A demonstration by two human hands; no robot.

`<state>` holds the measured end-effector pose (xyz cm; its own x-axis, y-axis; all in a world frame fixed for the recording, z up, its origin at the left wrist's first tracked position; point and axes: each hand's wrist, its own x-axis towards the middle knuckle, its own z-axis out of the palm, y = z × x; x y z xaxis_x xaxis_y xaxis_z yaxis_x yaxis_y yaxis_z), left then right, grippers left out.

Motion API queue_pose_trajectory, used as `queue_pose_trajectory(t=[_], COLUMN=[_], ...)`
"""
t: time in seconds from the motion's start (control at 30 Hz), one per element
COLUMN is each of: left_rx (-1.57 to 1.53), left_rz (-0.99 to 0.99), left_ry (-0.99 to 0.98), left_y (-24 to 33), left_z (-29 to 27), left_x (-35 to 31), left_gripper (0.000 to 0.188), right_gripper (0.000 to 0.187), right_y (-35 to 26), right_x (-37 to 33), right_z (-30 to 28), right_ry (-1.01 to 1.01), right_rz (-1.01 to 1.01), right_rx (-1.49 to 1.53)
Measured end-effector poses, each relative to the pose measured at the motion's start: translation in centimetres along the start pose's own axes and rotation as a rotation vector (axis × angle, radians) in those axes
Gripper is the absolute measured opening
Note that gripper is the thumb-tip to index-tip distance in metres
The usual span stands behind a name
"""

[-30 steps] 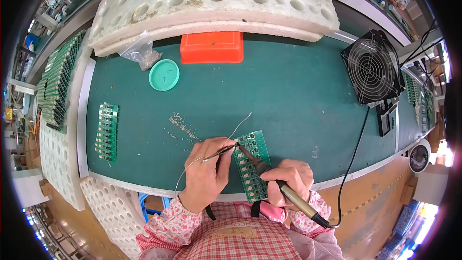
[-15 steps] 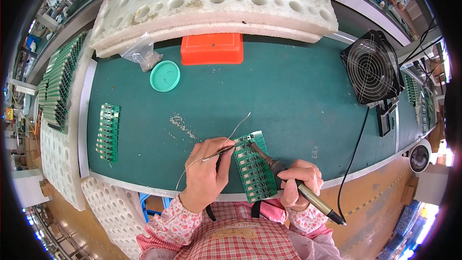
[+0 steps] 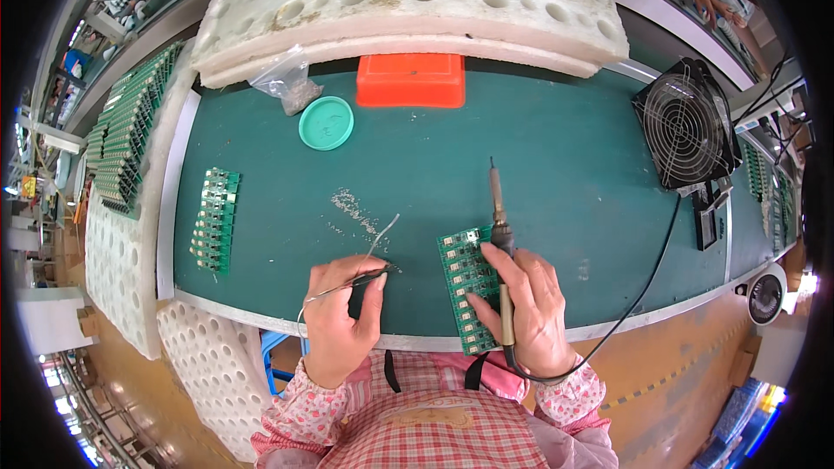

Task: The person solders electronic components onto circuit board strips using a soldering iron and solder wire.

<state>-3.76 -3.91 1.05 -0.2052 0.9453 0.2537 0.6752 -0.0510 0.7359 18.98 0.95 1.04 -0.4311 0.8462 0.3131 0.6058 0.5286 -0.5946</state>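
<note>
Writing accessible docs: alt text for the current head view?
A person's right hand holds a soldering iron, tip pointing away, at the edge of a green circuit board; the left hand holds a dark tool and silvery wire. Beyond sit a red box, white foam and black fan.

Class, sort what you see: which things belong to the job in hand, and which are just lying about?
Job:
soldering iron, in right hand
board, partly under it
wire, in left hand

Apparently lying about:
red box
lid
bag
</note>
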Motion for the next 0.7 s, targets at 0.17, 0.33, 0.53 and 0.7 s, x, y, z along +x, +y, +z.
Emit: queue_pose_trajectory(t=[0.17,0.33,0.53,0.7], left_rx=[0.026,0.022,-0.001,-0.005], left_rz=[0.047,0.053,0.091,0.065], left_ry=[-0.012,0.0,0.016,-0.006], left_y=[-0.6,-0.8,-1.2,-0.9], left_z=[0.1,0.3,0.6,0.6], left_x=[-0.5,-0.5,-0.4,-0.3], left_gripper=[0.014,0.014,0.018,0.014], right_gripper=[0.063,0.063,0.063,0.063], right_y=[0.4,0.5,0.6,0.7], right_x=[1.6,1.6,1.4,1.4], right_z=[0.7,1.2,1.2,1.2], right_ry=[0.042,0.095,0.087,0.091], right_rz=[0.005,-0.034,-0.017,-0.02], right_rx=[-0.037,-0.047,-0.051,-0.053])
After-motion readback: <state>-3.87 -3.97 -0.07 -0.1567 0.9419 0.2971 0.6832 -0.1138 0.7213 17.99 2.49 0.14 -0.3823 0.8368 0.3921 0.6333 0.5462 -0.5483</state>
